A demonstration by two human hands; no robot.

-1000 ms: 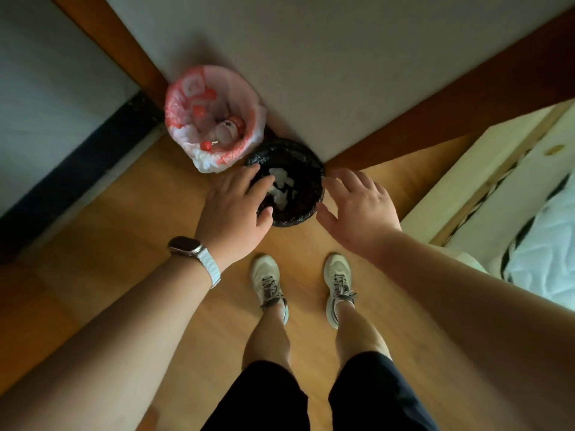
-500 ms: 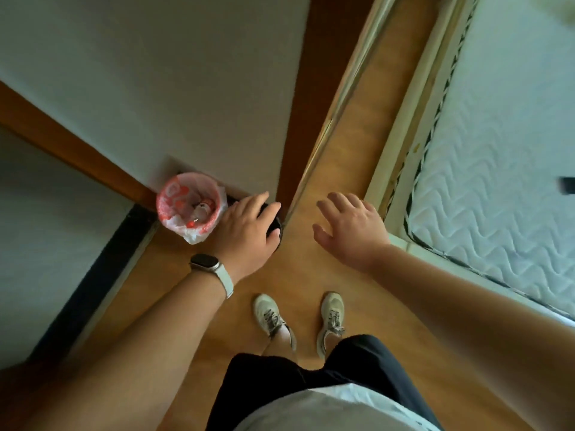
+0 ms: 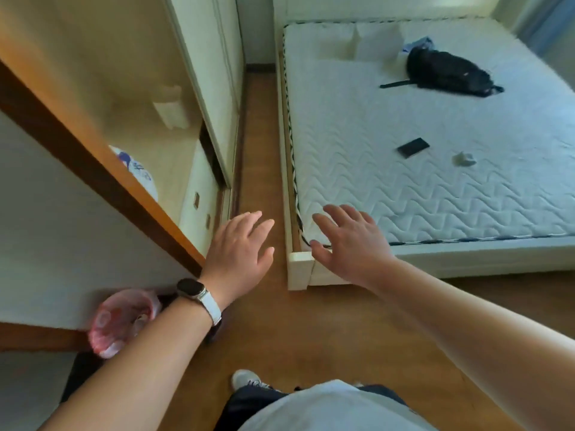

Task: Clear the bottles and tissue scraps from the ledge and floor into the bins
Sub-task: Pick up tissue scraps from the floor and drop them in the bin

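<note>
Positions are given as clock-face directions from the centre of the head view.

1. Bare quilted mattress [image 3: 389, 188]: fills the 1 to 3 o'clock sector on a pale bed frame [image 3: 300, 272].
2. Wooden floor [image 3: 280, 331]: runs from 6 o'clock up a narrow aisle to 12 o'clock, between the bed and the wardrobe.
3. Cream wardrobe [image 3: 214, 73]: at 11 o'clock. Its open section holds a white bag with blue print [image 3: 140, 172].
4. Black backpack [image 3: 448, 73]: lies on the mattress at 1 o'clock.
5. Left hand [image 3: 239, 253]: at centre, over the aisle, palm down, fingers straight and slightly spread, holding nothing.
6. Right hand [image 3: 351, 244]: just right of centre, over the mattress corner, fingers spread, holding nothing. The hands are apart.
7. Bin lined with a red-and-white bag [image 3: 121, 321]: on the floor at 8 o'clock, against the wall, partly covered by the left forearm. Contents are blurred.
8. Dark phone [image 3: 413, 147]: flat on the mattress at 2 o'clock.
9. Crumpled white tissue scrap [image 3: 463, 159]: on the mattress, near the phone at its 3 o'clock side, not touching it.
10. Smartwatch [image 3: 191, 289]: on the left wrist, white strap.
</note>
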